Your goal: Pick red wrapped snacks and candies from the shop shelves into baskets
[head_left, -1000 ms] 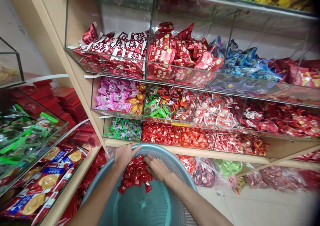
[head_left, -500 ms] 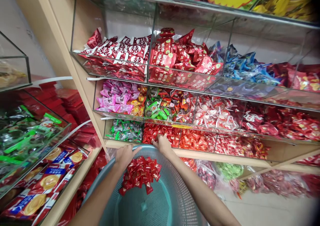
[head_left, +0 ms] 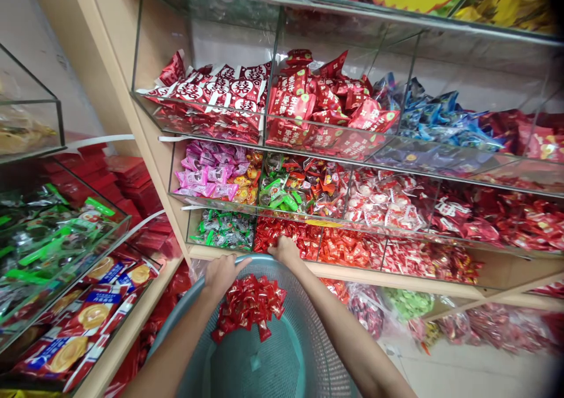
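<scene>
A grey-green plastic basket (head_left: 304,333) is held low in front of the shelves. My left hand (head_left: 222,273) grips its far rim, fingers curled over the edge. A heap of red-wrapped candies (head_left: 249,305) lies in the basket just behind that hand. My right hand (head_left: 286,250) reaches over the rim into the bottom glass bin of red candies (head_left: 286,236); its fingertips are buried among the wrappers, so what they hold is hidden.
Glass bins (head_left: 308,133) on a wooden shelf unit hold red, pink, green and blue wrapped sweets in three rows. Bags of candy (head_left: 396,310) lie under the lowest shelf. At left, another glass case (head_left: 66,239) holds green packets and boxed biscuits.
My right hand left the candy heap in the basket and moved up and forward into the bottom bin of red candies. My left hand stayed on the rim.
</scene>
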Action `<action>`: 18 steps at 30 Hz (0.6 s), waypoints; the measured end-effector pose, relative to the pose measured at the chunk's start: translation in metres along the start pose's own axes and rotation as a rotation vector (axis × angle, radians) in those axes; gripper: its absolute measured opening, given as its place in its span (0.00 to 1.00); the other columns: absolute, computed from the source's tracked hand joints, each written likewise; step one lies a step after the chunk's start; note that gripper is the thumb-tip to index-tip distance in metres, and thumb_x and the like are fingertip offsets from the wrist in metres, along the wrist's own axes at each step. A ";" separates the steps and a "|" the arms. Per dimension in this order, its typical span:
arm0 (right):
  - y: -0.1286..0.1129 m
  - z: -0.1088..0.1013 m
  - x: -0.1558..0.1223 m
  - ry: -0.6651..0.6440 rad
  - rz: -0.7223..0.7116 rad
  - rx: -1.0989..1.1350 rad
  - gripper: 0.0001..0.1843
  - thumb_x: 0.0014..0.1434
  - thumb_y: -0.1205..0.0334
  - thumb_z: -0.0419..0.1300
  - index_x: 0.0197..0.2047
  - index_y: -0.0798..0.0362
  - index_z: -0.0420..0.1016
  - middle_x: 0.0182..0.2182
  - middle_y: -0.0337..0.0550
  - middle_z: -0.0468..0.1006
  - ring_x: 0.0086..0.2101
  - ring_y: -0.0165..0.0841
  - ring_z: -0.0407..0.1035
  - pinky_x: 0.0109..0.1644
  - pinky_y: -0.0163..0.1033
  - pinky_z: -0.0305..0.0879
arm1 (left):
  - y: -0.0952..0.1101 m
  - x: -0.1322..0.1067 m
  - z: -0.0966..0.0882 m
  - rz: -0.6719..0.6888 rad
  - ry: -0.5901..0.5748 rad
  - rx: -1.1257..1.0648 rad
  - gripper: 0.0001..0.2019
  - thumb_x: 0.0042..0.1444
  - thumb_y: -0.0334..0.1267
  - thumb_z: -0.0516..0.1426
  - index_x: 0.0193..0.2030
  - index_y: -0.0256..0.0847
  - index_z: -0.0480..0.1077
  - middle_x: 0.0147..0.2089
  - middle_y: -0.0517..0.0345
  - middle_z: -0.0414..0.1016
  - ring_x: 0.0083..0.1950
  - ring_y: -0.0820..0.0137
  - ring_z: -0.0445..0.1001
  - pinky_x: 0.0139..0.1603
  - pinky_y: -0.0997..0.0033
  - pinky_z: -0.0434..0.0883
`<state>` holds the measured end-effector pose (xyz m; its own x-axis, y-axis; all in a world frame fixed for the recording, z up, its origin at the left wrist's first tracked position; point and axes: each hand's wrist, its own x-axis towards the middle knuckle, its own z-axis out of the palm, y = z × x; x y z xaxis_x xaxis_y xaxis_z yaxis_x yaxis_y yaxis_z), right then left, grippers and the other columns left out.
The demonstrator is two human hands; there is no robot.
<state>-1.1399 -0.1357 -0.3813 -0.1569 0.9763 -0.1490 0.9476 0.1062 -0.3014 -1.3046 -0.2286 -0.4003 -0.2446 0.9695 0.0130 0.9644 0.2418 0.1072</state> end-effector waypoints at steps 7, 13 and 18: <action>0.007 -0.018 -0.045 0.051 -0.444 -0.013 0.16 0.55 0.52 0.52 0.41 0.54 0.66 0.35 0.46 0.73 0.34 0.32 0.68 0.33 0.33 0.56 | 0.003 -0.001 0.000 0.003 0.018 0.002 0.38 0.50 0.65 0.35 0.39 0.37 0.73 0.35 0.41 0.75 0.39 0.55 0.73 0.39 0.61 0.65; 0.007 -0.005 -0.064 -0.264 -0.537 -0.200 0.14 0.47 0.57 0.60 0.38 0.54 0.70 0.36 0.46 0.74 0.36 0.37 0.68 0.36 0.35 0.60 | 0.006 -0.005 -0.004 0.000 -0.004 0.005 0.36 0.53 0.61 0.34 0.40 0.36 0.72 0.35 0.41 0.75 0.39 0.56 0.73 0.39 0.62 0.65; -0.002 -0.001 -0.072 -0.341 -0.542 -0.248 0.15 0.45 0.61 0.62 0.39 0.55 0.72 0.37 0.47 0.76 0.38 0.40 0.69 0.39 0.39 0.63 | 0.006 -0.005 -0.005 0.014 0.005 0.016 0.37 0.53 0.61 0.32 0.39 0.35 0.72 0.34 0.41 0.75 0.39 0.55 0.73 0.37 0.62 0.65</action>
<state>-1.1302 -0.2060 -0.3691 -0.6672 0.6635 -0.3385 0.7399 0.6428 -0.1984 -1.2982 -0.2322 -0.3943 -0.2315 0.9727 0.0191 0.9692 0.2288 0.0913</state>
